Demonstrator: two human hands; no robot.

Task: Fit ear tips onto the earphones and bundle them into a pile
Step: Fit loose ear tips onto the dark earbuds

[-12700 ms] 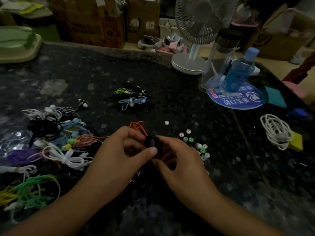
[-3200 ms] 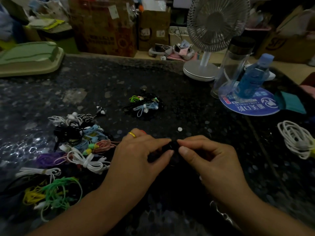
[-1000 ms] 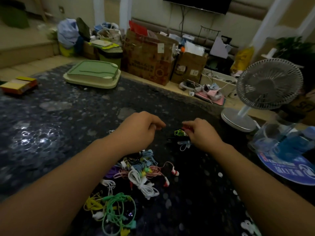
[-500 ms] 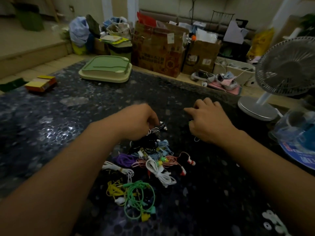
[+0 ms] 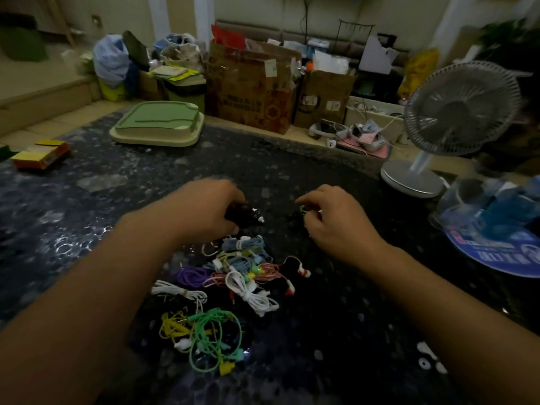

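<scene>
My left hand (image 5: 204, 209) grips a black earphone bundle (image 5: 245, 217) with white buds, just above the far end of the pile of coloured earphones (image 5: 233, 276) on the dark table (image 5: 87, 194). My right hand (image 5: 333, 223) hovers to the right with fingers curled over a small bundled pile; only a bit of green cord (image 5: 302, 210) shows under the fingertips, and whether they hold it I cannot tell. Green and yellow earphones (image 5: 210, 337) lie at the pile's near end. A few loose white ear tips (image 5: 423, 358) lie at the lower right.
A white desk fan (image 5: 450, 118) stands at the right back. A clear bottle and a blue bottle (image 5: 496, 206) stand on a blue round mat (image 5: 496, 258). A green tray (image 5: 157, 124) and a yellow box (image 5: 41, 154) lie at the far left. Cardboard boxes (image 5: 251, 92) stand behind the table.
My left hand has lifted the black earphone bundle off the top of the coloured pile. My right hand has drawn back slightly from the small bundled pile. The camera has shifted.
</scene>
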